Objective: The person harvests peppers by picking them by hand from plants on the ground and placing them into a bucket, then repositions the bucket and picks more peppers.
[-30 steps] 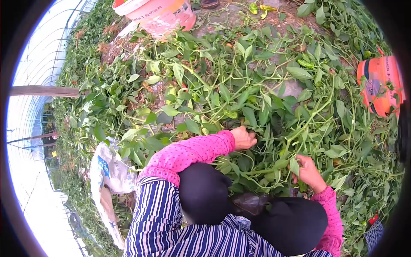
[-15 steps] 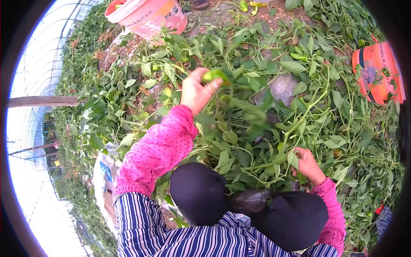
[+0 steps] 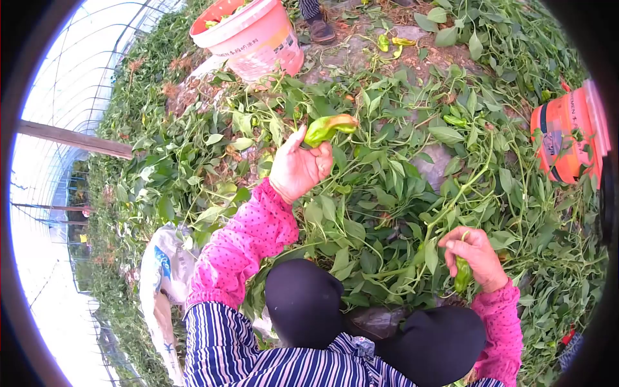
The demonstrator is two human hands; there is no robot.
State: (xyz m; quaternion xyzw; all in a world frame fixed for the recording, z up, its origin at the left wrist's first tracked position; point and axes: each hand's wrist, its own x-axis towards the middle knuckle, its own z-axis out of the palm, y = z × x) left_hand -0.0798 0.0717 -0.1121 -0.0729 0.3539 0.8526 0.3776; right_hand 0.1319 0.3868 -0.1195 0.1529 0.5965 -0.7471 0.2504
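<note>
My left hand (image 3: 300, 166) is raised over the leaves, its fingers closed on a green pepper (image 3: 320, 131) with a brownish, curled tip. Low on the right, my right hand (image 3: 476, 255) is curled around another green pepper (image 3: 462, 276), which hangs below the fingers, partly covered by them. Leafy pepper plants (image 3: 380, 187) lie sprawled beneath and between both hands. A thick pale stem (image 3: 461, 191) runs up through the foliage near my right hand.
A pink bucket (image 3: 258, 48) holding peppers stands at the upper left, with a person's shoe (image 3: 320, 31) beside it. An orange bucket (image 3: 567, 135) is at the right edge. To my left lies a white sack (image 3: 158, 271). Loose peppers (image 3: 383, 43) lie on the soil ahead.
My left hand has turned palm-up, still with its pepper, now plainly visible. My right hand has shifted slightly, and a green pepper now shows in it. The view has tilted a little.
</note>
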